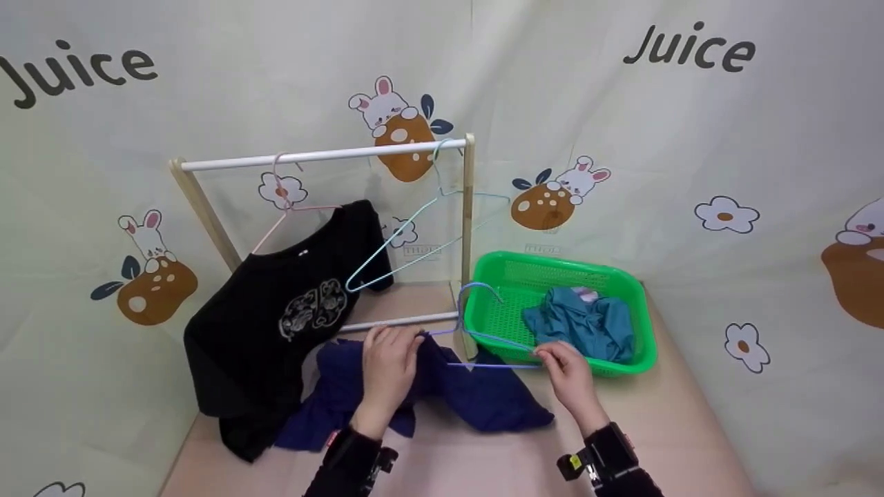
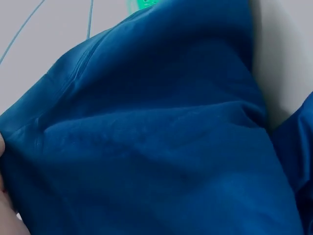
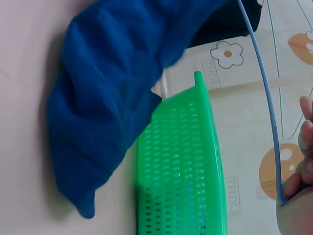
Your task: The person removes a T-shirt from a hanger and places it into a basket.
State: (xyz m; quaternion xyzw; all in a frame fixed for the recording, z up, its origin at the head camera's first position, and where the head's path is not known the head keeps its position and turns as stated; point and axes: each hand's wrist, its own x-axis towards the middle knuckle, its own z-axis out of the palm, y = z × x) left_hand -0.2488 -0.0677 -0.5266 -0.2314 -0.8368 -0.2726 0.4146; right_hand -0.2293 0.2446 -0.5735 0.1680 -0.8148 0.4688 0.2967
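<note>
A navy blue garment point(image 1: 476, 393) lies bunched over the front of the table, and it fills most of the left wrist view. My left hand point(image 1: 390, 362) grips its upper edge, beside the left arm of a blue-purple clothes hanger point(image 1: 501, 339). That hanger's left end is hidden by the hand and cloth. With thumb and fingers, my right hand point(image 1: 568, 373) pinches the hanger's right corner, in front of a green basket point(image 1: 646, 324). The hanger's hook points up. In the right wrist view, the garment point(image 3: 98, 98) droops beside the basket.
A rack with a white top rail point(image 1: 324, 155) stands behind. On it hang a black T-shirt point(image 1: 276, 304) on a pink hanger point(image 1: 269, 231) and a bare mint hanger point(image 1: 394, 248). Teal cloth point(image 1: 587, 321) lies in the basket. A patterned curtain point(image 1: 552, 103) surrounds the table.
</note>
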